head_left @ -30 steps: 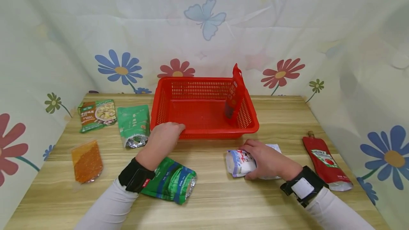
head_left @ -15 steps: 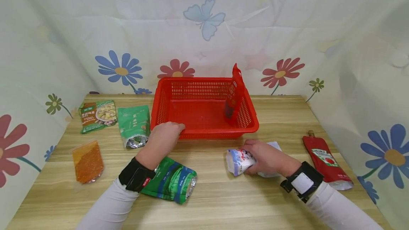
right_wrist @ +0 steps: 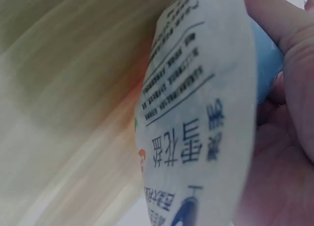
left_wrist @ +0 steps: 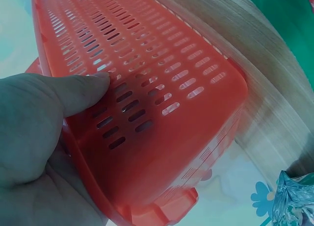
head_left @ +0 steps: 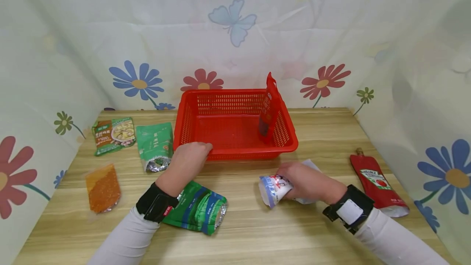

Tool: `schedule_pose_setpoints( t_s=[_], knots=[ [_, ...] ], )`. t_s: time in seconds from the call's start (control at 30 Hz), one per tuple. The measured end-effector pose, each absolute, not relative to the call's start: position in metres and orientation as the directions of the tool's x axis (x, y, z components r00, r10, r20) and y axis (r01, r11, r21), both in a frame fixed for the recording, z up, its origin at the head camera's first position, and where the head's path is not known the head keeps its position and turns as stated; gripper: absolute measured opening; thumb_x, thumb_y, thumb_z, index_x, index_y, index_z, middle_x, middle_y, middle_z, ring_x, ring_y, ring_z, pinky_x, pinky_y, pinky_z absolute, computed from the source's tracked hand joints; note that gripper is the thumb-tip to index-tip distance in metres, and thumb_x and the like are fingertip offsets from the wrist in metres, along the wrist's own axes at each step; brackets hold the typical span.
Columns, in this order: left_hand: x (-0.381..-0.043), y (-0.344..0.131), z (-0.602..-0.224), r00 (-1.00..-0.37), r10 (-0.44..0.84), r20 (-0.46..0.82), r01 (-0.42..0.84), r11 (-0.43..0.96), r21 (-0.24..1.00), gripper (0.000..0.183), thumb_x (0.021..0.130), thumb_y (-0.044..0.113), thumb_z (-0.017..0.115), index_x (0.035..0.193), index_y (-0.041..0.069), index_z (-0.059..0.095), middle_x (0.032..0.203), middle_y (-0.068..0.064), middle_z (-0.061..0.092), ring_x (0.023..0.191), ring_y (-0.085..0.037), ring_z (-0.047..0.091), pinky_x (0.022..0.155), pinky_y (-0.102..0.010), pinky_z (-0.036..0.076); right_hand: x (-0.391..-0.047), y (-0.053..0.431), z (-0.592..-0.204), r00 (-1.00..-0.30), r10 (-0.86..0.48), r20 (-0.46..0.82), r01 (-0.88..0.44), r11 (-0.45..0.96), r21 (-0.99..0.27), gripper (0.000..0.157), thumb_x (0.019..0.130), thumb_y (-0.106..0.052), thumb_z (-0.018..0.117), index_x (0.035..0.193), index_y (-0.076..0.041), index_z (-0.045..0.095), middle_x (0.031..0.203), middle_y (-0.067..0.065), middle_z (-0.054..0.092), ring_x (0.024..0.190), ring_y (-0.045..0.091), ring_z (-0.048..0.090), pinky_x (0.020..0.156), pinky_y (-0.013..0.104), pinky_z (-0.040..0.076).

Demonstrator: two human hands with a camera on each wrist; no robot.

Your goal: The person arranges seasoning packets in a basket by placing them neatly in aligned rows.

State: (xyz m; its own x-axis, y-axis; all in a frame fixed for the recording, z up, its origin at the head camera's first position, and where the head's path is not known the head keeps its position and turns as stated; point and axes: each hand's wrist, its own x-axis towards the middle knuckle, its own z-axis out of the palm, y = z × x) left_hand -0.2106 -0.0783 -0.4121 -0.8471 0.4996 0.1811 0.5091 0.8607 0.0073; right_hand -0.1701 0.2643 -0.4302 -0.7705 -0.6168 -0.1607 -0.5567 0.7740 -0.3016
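Observation:
My left hand (head_left: 191, 160) grips the front left rim of the red plastic basket (head_left: 239, 151); in the left wrist view its thumb (left_wrist: 83, 91) lies on the slotted wall. My right hand (head_left: 305, 181) holds a white and blue bag of salt (head_left: 274, 189) across its middle, just in front of the basket. The bag is tilted, its open-looking bottom end facing left and its other end showing behind the hand. Printed text on the salt bag shows close up in the right wrist view. A red pouch (head_left: 270, 111) stands upright in the basket's right end.
Left of the basket lie a green and brown sachet (head_left: 114, 135), a green pouch (head_left: 154, 144) and an orange packet (head_left: 104, 188). A green and blue pouch (head_left: 200, 207) lies beside the left forearm. At the right is a Heinz ketchup pouch (head_left: 377, 183).
My right hand has turned and tilted the salt bag, its left end swinging slightly left and toward me. The left hand has stayed on the basket rim.

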Motion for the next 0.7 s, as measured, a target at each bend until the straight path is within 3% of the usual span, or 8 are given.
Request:
schedule_pose_setpoints(
  t_s=[0.57, 0.7],
  knots=[
    [-0.211, -0.078, -0.412, -0.863, 0.475, 0.172, 0.489, 0.871, 0.047, 0.017, 0.089, 0.013, 0.080, 0.103, 0.011, 0.071, 0.088, -0.004, 0.075, 0.072, -0.020, 0.068, 0.067, -0.038, 0.062, -0.154, 0.231, -0.379, -0.739, -0.659, -0.141, -0.631, 0.750, -0.197, 0.044, 0.076, -0.030, 0.092, 0.111, -0.017, 0.069, 0.098, -0.009, 0.062, 0.087, 0.005, 0.056, 0.077, 0.024, 0.054],
    [-0.209, -0.078, -0.412, -0.849, 0.490, 0.195, 0.514, 0.853, 0.092, 0.029, 0.088, 0.020, 0.081, 0.111, 0.008, 0.068, 0.096, -0.006, 0.074, 0.082, -0.022, 0.070, 0.079, -0.039, 0.063, -0.152, 0.226, -0.367, -0.716, -0.689, -0.111, -0.670, 0.723, -0.168, 0.044, 0.075, -0.031, 0.093, 0.109, -0.016, 0.069, 0.097, -0.008, 0.062, 0.089, 0.006, 0.056, 0.077, 0.025, 0.055]
  ],
)
